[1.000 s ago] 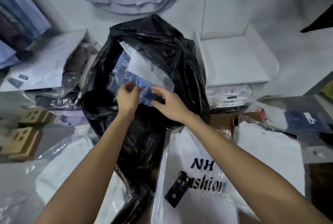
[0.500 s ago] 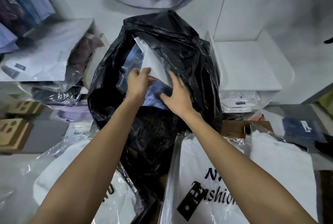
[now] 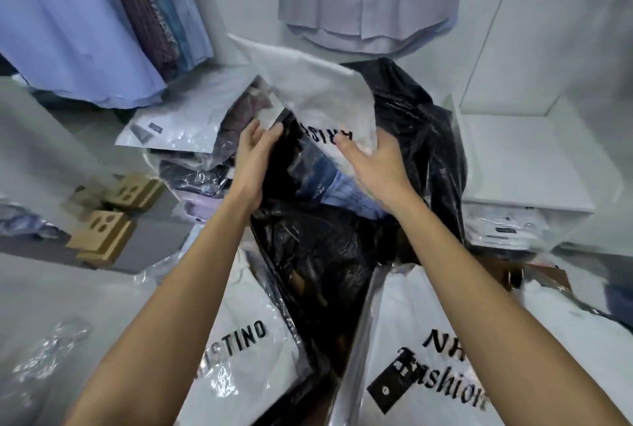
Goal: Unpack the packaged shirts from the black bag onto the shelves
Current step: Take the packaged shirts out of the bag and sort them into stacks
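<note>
Shirts in clear plastic lie all around the black bag (image 3: pixel 346 247), which stands open in the middle, its glossy, crinkled plastic sagging at the mouth. A white packaged shirt (image 3: pixel 318 100) sticks up out of that mouth, tilted, its sleeve shiny and creased, with dark upside-down lettering near its lower edge. The left hand (image 3: pixel 255 155) reaches to the package's lower left corner beside the bag's rim, fingers bent at the plastic, though whether they pinch the package or the bag cannot be told. The right hand (image 3: pixel 375 165) lies against the lower right part of the package, fingers spread and fairly straight, pressing rather than clasping. Beneath the white package, inside the bag, a blue striped packaged shirt (image 3: pixel 337 186) shows through its wrapper. To the right stands a white shelf (image 3: pixel 520 158) with folded packages stacked underneath. A pile of wrapped shirts (image 3: pixel 191 138) sits to the left of the bag, and two white packages with black lettering (image 3: pixel 442 357) lie in front of it.
</note>
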{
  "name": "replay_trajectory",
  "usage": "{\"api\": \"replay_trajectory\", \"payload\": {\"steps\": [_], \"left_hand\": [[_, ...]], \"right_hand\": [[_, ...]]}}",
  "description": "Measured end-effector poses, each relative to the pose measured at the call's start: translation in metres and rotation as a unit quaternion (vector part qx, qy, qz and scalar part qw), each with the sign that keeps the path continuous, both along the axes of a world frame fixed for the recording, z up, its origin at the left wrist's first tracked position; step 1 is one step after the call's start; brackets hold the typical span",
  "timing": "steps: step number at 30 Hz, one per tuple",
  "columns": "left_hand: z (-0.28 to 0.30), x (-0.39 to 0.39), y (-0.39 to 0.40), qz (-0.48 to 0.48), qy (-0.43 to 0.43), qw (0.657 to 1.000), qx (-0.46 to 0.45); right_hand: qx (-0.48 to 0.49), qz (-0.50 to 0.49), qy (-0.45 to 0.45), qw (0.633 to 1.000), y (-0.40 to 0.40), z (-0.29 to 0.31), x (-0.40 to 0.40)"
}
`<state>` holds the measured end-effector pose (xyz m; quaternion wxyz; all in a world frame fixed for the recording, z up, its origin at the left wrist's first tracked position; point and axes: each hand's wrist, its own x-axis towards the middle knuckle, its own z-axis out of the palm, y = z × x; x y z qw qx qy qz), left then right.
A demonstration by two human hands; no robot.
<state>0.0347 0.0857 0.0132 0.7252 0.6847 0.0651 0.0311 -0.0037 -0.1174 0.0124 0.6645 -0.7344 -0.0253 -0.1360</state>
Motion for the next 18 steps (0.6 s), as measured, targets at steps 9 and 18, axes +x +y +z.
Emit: {"api": "replay_trajectory", "payload": {"steps": [9,18], "left_hand": [[0.025,-0.04,-0.022,-0.151,-0.075,0.985,0.047],[0.011,-0.056,-0.101,-0.261,-0.048,0.963,0.037]], "right_hand": [[0.121,-0.052,-0.008,0.991,-0.051,0.048,-0.042],[0.131,-0.167,0.026,0.977,-0.125,0.026,-0.092]]}}
